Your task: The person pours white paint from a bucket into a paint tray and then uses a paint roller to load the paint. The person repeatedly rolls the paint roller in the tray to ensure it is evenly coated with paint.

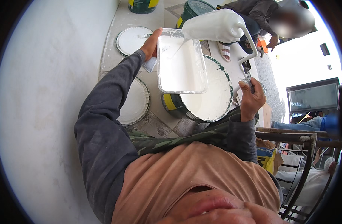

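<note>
My left hand [151,44] grips the left side of a clear plastic tray [181,70] of white paint, held over an uncovered bucket [216,97] full of white paint. My right hand [252,98] holds the handle of a paint roller [212,25], its white, paint-coated sleeve raised above the tray's far end. A thin stream of paint runs from the sleeve into the tray. A round white lid [135,100], partly hidden by my left arm, lies left of the bucket. Another round white lid [128,39] with a small tool on it lies beyond my left hand.
A white wall [44,104] runs along my left. Green buckets [195,10] stand at the back. A co-worker [260,20] crouches at back right. Metal railings or scaffold parts [305,138] stand at my right, with another person's jeans-clad leg [298,127] behind.
</note>
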The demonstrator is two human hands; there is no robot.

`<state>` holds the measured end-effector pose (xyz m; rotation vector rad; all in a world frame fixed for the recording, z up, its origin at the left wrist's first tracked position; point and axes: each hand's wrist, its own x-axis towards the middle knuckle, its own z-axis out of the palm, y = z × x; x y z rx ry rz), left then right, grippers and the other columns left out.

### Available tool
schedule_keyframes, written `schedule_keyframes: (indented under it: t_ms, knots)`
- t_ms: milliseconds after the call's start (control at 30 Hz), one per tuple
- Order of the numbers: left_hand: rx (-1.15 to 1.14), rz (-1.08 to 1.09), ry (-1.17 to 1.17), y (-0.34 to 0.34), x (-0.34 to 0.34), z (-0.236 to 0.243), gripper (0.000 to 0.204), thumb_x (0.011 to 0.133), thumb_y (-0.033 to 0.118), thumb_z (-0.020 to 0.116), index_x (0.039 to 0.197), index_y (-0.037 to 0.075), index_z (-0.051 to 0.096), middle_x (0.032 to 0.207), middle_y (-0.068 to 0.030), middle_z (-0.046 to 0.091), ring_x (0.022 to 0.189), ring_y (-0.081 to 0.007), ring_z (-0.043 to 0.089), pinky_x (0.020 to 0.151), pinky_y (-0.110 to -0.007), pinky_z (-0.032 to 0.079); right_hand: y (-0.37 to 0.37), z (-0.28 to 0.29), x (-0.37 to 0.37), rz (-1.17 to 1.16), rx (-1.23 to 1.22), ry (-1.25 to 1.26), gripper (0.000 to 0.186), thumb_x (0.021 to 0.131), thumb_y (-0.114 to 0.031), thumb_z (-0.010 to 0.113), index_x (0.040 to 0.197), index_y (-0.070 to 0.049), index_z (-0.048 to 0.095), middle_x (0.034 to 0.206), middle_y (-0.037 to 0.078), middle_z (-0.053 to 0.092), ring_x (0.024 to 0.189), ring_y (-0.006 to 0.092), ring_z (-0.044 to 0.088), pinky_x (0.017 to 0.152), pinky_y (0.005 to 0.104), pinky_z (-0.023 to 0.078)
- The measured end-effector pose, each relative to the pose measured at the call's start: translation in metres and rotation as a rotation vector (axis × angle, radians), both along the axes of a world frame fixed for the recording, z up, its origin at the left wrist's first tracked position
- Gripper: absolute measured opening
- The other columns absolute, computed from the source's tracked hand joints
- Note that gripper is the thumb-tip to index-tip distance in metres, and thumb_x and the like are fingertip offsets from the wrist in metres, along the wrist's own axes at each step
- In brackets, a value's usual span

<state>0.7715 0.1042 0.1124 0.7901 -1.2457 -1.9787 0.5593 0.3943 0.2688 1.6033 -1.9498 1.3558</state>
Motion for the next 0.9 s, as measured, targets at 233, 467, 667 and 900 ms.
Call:
schedule_keyframes:
  t_ms: [233,467,667,900]
  knots:
    - [0.006,-0.008,0.014,-0.004,-0.001,-0.004,0.072,0.095,0.065,0.029,0.133,0.010,0.053,0.115,-0.0102,0.068,0.090,-0.0164,0.069,0.071,-0.032,0.057,-0.006,0.003,0.001,0.001,-0.046,0.131,0.032,0.073,-0.013,0.084,0.092,0.005,0.067,0.075,0.009,0.064,0.066,0.0165,0.058,0.064,0.0273,0.048]
    - [0.059,-0.017,0.046,-0.001,0.002,0.005,0.069,0.097,0.058,0.041,0.137,0.003,0.045,0.127,-0.0116,0.059,0.114,-0.0195,0.058,0.098,-0.031,0.044,-0.010,0.004,0.000,0.003,-0.058,0.163,0.030,0.072,-0.011,0.084,0.091,0.005,0.067,0.074,0.010,0.064,0.065,0.0189,0.059,0.064,0.0280,0.048]
    - [0.032,-0.026,-0.090,0.005,0.006,0.024,0.078,0.092,0.066,0.041,0.141,0.005,0.043,0.128,-0.0133,0.058,0.110,-0.0186,0.060,0.090,-0.031,0.049,-0.004,0.004,-0.002,-0.019,-0.042,0.108,0.030,0.074,-0.011,0.084,0.092,0.006,0.067,0.076,0.008,0.066,0.067,0.0150,0.059,0.065,0.0269,0.048]
    - [-0.021,-0.027,-0.146,0.006,0.007,0.028,0.083,0.090,0.070,0.040,0.143,0.005,0.041,0.127,-0.0153,0.058,0.104,-0.0202,0.063,0.084,-0.031,0.052,-0.001,0.007,-0.007,0.006,-0.028,0.024,0.031,0.074,-0.011,0.084,0.094,0.006,0.068,0.078,0.007,0.067,0.068,0.0134,0.059,0.067,0.0258,0.048]
